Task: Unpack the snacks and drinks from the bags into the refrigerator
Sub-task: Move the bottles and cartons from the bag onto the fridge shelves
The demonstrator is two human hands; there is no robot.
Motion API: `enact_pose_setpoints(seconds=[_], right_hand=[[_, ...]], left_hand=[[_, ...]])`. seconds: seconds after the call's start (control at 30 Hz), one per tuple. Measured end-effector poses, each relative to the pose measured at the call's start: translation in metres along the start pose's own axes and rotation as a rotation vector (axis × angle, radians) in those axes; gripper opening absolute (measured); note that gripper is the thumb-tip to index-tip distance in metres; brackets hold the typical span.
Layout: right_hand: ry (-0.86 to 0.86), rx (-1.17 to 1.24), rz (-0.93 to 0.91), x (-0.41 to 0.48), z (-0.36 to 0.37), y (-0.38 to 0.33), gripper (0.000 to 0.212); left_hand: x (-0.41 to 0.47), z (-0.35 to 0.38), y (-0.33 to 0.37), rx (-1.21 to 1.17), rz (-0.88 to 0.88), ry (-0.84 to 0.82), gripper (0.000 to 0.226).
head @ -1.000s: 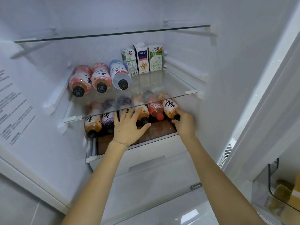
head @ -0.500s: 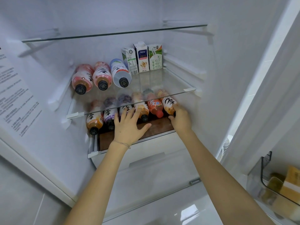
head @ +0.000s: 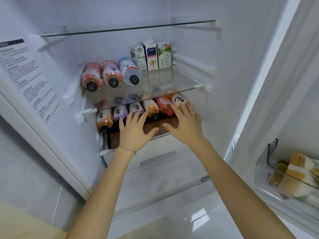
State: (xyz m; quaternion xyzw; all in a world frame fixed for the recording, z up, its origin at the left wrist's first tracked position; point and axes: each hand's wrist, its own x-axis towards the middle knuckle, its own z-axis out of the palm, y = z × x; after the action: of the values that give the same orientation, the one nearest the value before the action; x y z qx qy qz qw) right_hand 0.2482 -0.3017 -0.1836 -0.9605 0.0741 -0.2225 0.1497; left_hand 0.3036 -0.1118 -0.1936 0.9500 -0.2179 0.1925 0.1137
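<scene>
Several drink bottles lie in a row on the fridge's lower shelf, caps toward me, from an orange bottle [head: 103, 120] at the left to an orange-label bottle [head: 177, 99] at the right. My left hand [head: 133, 131] lies flat with spread fingers on the purple bottles [head: 120, 112] in the middle. My right hand [head: 183, 125] is spread too, its fingertips touching the rightmost bottle and the red bottle [head: 164, 105]. On the glass shelf [head: 189, 80] above lie two pink bottles [head: 101, 75] and a white bottle [head: 129, 70], with three cartons [head: 151, 56] upright behind.
A top glass shelf [head: 127, 29] spans the fridge above. The white drawer front [head: 155, 157] sits just below my wrists. At the right, the door bin [head: 286, 176] holds wrapped snacks. A printed sheet [head: 22, 75] covers the left wall.
My right hand has let go of the rightmost bottle's cap and now lies spread over the bottles' ends. The left hand stays put. The view has shifted slightly.
</scene>
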Motion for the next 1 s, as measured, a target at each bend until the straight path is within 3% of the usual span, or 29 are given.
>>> enact_pose_setpoints(seconds=[0.7, 1.0], right_hand=[[-0.199, 0.108, -0.165, -0.133, -0.095, 0.018, 0.079], [-0.122, 0.125, -0.246, -0.185, -0.143, 0.001, 0.079]], left_hand=[[-0.154, -0.081, 0.097, 0.077, -0.201, 0.054, 0.086], [-0.209, -0.139, 0.119, 0.13, -0.219, 0.047, 0.077]])
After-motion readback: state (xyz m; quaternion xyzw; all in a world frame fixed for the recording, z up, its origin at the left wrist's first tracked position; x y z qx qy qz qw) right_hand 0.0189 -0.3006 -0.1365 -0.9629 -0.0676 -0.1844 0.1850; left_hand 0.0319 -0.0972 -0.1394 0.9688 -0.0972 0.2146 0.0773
